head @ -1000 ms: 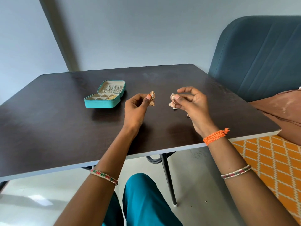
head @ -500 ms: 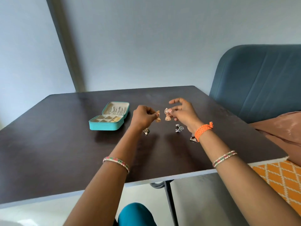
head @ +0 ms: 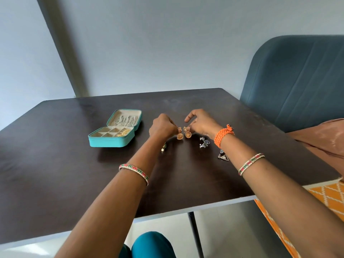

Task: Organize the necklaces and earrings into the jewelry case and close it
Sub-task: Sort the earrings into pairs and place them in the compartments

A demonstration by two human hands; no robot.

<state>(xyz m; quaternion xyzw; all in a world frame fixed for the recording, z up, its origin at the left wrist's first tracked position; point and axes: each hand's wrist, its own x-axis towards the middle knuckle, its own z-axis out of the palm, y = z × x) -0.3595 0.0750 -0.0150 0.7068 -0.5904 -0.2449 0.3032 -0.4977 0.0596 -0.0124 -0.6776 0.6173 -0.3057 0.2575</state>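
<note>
Both hands have gone forward and lower since the earlier frames, and the two gold earrings that were held up in the air now hang just above the desk [head: 55, 164], very close to each other.

The left hand [head: 162, 127] pinches the left gold earring [head: 179, 135] by its top, with the fingers curled round it. The right hand [head: 202, 123] pinches the right gold earring [head: 188, 134] in the same way between the thumb and a fingertip, while its index finger is lifted and a little spread. The bell parts of both earrings hang down, so their long axis is about upright.

The jewelry case [head: 111, 142] stands open on the left part of the desk, to the left of both hands and well apart from them. Its lid [head: 126, 116] lies back on the far side and carries a row of silver pieces; the near half is divided in small compartments, and some gold pieces lie already in the right ones.

I judge that the next move goes to the left, toward the case, and the left hand is the nearer one. The earrings are small and swing freely, so they can catch on a divider.

Other pieces wait on the desk: a small dark earring [head: 163, 147] under the left wrist, a silver cluster earring [head: 204, 143] and a triangular pendant [head: 223, 156] near the right wrist.
</note>
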